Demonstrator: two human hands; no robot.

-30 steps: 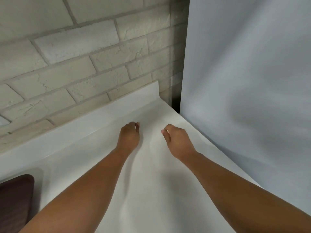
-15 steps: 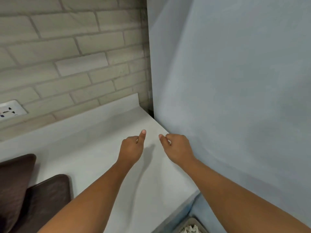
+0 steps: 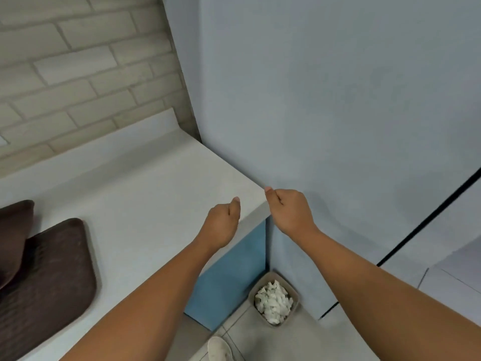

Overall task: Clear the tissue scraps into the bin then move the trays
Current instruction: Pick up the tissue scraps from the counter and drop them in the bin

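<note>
The curled left hand (image 3: 221,225) and right hand (image 3: 289,212), apart, are swinging off the white countertop (image 3: 130,204) toward the beige square bin (image 3: 293,291) of white tissue scraps (image 3: 272,302); whether they're carrying any I cannot tell. Dark brown trays (image 3: 52,269) are still waiting.

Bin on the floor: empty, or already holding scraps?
Not empty. A heap of white tissue scraps covers most of the inside of the bin; how deep the heap goes cannot be told.
</note>
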